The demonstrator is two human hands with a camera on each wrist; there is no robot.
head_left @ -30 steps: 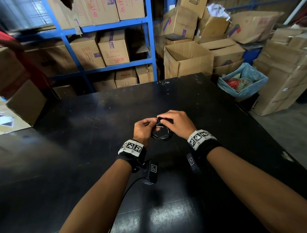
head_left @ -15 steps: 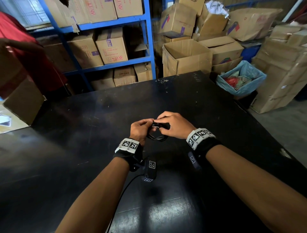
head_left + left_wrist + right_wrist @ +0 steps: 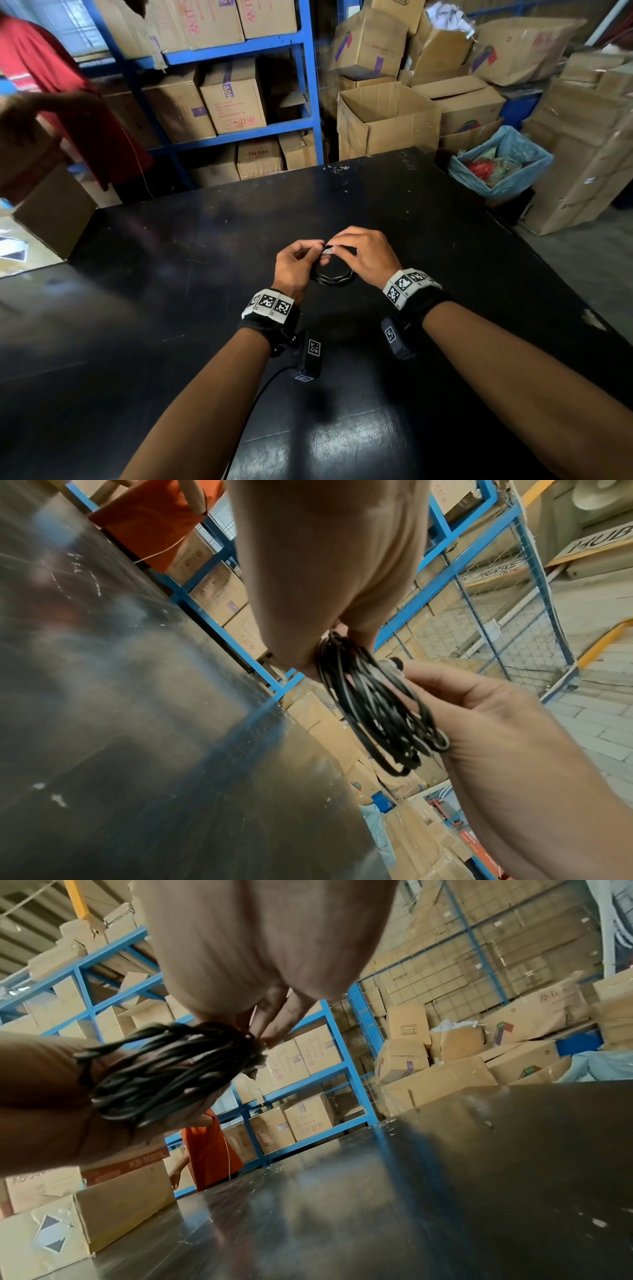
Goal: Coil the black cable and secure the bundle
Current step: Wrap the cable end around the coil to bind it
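The black cable (image 3: 331, 278) is wound into a small coil of several loops, held just above the black table (image 3: 178, 260) between both hands. My left hand (image 3: 297, 262) grips the coil's left side with curled fingers. My right hand (image 3: 361, 255) pinches the top of the coil, where a small pale piece (image 3: 327, 250) shows between the fingertips. In the left wrist view the coil (image 3: 380, 710) hangs edge-on between my palm and the right hand (image 3: 479, 715). In the right wrist view the loops (image 3: 161, 1072) lie against the left hand (image 3: 44, 1096), with the right fingertips (image 3: 270, 1026) at their end.
Cardboard boxes fill the blue shelving (image 3: 308, 85) behind the table. An open box (image 3: 387, 120) and a blue-lined bin (image 3: 500, 168) stand at the far right. A person in a red shirt (image 3: 51, 89) stands at the far left beside a box (image 3: 51, 212).
Both hands stay on the coil, now a little higher in view. The right fingers have shifted at its top, and a pale piece now shows there. The person in red has come further into view.
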